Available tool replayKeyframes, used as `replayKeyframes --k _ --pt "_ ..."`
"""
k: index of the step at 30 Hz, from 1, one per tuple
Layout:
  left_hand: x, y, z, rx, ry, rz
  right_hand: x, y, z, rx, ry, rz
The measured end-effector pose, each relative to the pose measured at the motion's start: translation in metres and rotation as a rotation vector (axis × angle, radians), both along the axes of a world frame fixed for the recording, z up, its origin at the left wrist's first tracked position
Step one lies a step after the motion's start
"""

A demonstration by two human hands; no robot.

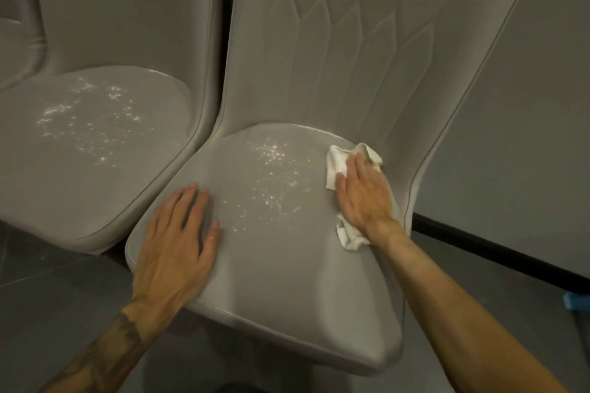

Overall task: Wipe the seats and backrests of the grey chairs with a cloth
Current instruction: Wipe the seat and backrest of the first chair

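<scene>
right hand (pixel 362 193) presses cloth (pixel 338 166) on seat (pixel 287 258)

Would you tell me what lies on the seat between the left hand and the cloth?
In the head view, only scattered white specks lie on the seat between the left hand and the cloth.

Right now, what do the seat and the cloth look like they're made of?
Seat: smooth grey upholstery, probably faux leather or a tight fabric; soft sheen, piped edge, no visible weave. Cloth: thin white fabric, matte, likely cotton; it crumples in soft folds under the right hand.
</scene>
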State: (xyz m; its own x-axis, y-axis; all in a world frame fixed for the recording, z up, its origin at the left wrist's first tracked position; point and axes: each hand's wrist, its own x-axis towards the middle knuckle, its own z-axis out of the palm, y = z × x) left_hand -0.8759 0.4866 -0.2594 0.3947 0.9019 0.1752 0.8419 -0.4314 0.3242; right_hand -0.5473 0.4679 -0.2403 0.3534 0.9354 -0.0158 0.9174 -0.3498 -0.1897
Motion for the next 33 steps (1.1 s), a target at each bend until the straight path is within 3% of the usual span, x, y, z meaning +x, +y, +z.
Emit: replayKeyframes --k 4,7,11,17,22,28,33 --pt "0.002 -0.002 0.004 -0.019 0.01 -0.01 -0.006 -0.02 -0.007 -0.017 0.054 0.162" --pt "0.002 -0.002 0.006 -0.026 0.009 -0.012 0.021 -0.001 -0.001 -0.021 -0.035 0.069" --pt "0.002 -0.001 0.005 -0.015 0.001 -0.012 0.009 0.02 0.003 -0.006 -0.007 -0.054" --pt "-0.002 0.001 -0.006 0.03 0.013 -0.014 -0.021 -0.026 -0.007 -0.014 0.103 0.297" --pt "-0.001 0.001 -0.008 0.039 0.028 -0.015 0.027 0.012 0.003 -0.011 -0.024 0.017" --pt "-0.002 0.0 -0.005 0.038 0.032 -0.01 -0.002 -0.012 -0.01 0.003 0.054 0.249" --pt "0.002 -0.002 -0.002 0.023 0.036 0.001 0.032 0.017 -0.001 -0.003 -0.015 0.033"
